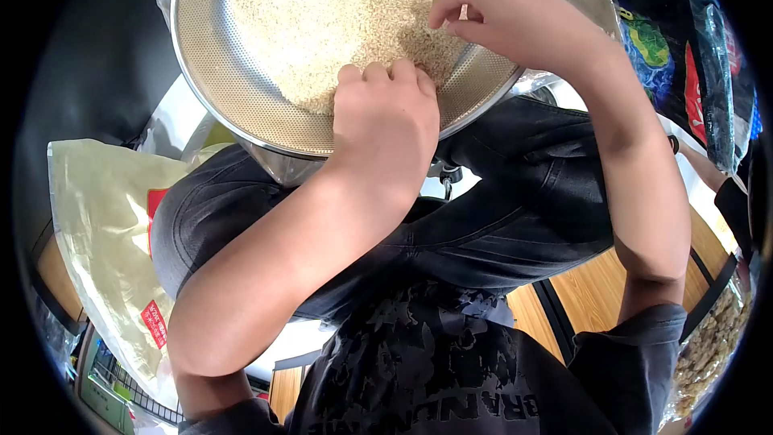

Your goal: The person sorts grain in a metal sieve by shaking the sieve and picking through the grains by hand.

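Observation:
A round sieve (217, 89) with a shiny metal rim and fine perforated mesh holds a broad heap of small pale tan grains (322, 16); their exact kind is too small to tell. My left hand (386, 109) rests at the heap's near edge, back upward, fingers curled down and closed, with the tips hidden. To its right, my right hand (503, 20) is over the sieve's right side. Its fingers are bent, and thumb and forefinger come close together in a pinch above a darker, shaded patch of grains. Whatever either hand might hold does not show.
The sieve sits above my knees in dark trousers (515, 177). At left stands a large pale yellow bag (105, 217) with red labels. Colourful printed packaging (652, 48) lies at upper right. Another person's arm (704, 165) appears at the right edge, above a clear bag of brown pieces (708, 354).

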The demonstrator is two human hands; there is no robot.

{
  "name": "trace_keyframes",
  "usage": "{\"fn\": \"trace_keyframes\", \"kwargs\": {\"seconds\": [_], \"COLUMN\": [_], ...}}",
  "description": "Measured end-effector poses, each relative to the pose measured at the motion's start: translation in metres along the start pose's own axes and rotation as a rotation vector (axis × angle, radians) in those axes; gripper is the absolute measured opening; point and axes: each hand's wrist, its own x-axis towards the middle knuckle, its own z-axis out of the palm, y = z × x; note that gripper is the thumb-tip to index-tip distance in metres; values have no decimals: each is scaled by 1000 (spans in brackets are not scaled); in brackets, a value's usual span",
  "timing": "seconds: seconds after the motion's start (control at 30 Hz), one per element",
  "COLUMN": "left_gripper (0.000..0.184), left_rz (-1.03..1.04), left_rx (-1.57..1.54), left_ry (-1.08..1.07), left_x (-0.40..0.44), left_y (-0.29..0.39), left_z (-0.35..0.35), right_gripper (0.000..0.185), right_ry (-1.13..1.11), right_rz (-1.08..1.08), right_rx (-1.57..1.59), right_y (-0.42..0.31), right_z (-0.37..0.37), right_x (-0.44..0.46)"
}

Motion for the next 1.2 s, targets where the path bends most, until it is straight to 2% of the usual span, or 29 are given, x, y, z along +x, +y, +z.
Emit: {"fn": "trace_keyframes", "kwargs": {"seconds": [0.03, 0.2, 0.3, 0.37, 0.6, 0.67, 0.8, 0.87, 1.2], "left_gripper": [46, 42, 37, 34, 34, 41, 43, 32, 36], "left_rz": [-13, -44, -79, -62, -88, -33, -38, -86, -51], "left_rx": [13, 42, 47, 150, 163, 102, 74, 146, 210], "left_ry": [-6, -63, -42, -69, -85, -241, -226, -103, -172], "left_x": [1, 2, 1, -2, -2, 2, 0, -2, -2], "left_y": [1, 6, 8, 11, 16, 15, 15, 17, 16], "left_z": [0, -3, -4, -11, -14, -18, -17, -13, -19], "right_gripper": [12, 12, 12, 11, 10, 10, 10, 11, 13], "right_ry": [-16, -56, -3, 32, 48, 29, 9, 25, 11], "right_rz": [45, -19, -6, 115, 110, 144, 135, 146, 108], "right_rx": [46, -40, -9, -77, -105, -100, -121, -95, -132], "right_y": [3, 7, 10, 4, 0, -2, -2, -4, -1], "right_z": [10, 28, 35, 33, 36, 36, 37, 37, 40], "right_x": [4, 12, 13, 12, 14, 16, 18, 19, 18]}}
